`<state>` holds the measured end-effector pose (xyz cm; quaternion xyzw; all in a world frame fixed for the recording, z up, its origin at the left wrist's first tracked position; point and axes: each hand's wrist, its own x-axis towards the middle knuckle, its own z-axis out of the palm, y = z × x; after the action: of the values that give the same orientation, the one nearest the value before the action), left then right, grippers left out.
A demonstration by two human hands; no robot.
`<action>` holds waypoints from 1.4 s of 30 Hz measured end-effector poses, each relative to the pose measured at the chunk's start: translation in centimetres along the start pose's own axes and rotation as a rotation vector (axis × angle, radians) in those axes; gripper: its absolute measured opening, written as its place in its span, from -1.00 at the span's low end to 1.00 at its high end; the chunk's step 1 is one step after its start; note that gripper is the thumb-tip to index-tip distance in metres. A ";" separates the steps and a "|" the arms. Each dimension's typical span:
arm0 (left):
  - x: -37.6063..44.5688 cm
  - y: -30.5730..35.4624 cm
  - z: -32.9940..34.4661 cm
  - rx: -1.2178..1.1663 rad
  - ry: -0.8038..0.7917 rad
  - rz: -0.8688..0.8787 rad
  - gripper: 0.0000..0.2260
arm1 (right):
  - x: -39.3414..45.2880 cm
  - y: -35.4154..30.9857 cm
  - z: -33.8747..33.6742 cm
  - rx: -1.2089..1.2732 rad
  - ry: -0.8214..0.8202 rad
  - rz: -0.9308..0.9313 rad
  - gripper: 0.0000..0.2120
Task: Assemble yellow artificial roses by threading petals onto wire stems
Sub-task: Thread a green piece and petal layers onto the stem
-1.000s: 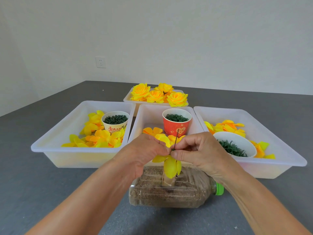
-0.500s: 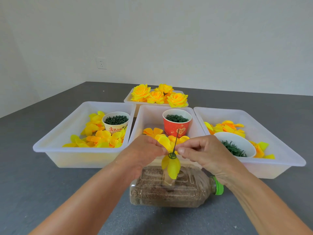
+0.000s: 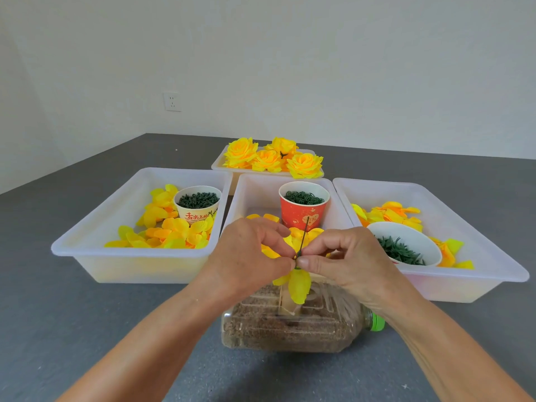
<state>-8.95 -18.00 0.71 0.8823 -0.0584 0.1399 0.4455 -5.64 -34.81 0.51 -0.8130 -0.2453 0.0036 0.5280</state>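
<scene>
Plain white walls meet a matte dark-grey tabletop (image 3: 72, 329), where a clear ribbed plastic bottle (image 3: 290, 329) of brown grain lies on its side. Directly above the bottle, the left hand (image 3: 246, 256) and right hand (image 3: 345, 261) pinch a thin dark wire stem (image 3: 304, 235) threaded through soft yellow fabric petals (image 3: 298, 285). Behind the bottle stand translucent white plastic trays (image 3: 130, 256).

Wall socket (image 3: 172, 101) on white wall (image 3: 319, 68), grey tabletop (image 3: 58, 329)
</scene>
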 end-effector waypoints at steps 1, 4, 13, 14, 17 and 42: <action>0.0 0.0 0.0 0.023 -0.020 0.003 -0.85 | 0.1 -0.1 -0.1 -0.026 -0.006 -0.004 -0.87; 0.1 -0.1 -0.1 0.067 -0.058 0.019 -0.88 | 0.4 -0.4 -0.2 -0.113 -0.054 -0.032 -0.86; 0.6 0.1 -0.6 0.132 -0.123 0.032 -0.92 | 0.5 -0.6 -0.6 -0.139 -0.119 -0.019 -0.88; 0.6 0.0 -0.8 0.116 -0.135 0.025 -0.92 | 0.5 -0.6 -0.8 -0.093 -0.133 0.003 -0.87; 0.6 0.0 -1.0 0.062 -0.161 0.020 -0.93 | 0.4 -0.3 -1.1 -0.017 -0.135 0.044 -0.87; 0.2 0.2 0.5 0.007 -0.137 -0.039 -0.90 | 3.3 1.2 -2.2 0.064 -0.042 0.135 -0.85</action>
<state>-8.73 -18.52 0.68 0.8924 -0.0711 0.0707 0.4400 -1.64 -35.73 1.25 -0.8101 -0.2006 0.0644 0.5472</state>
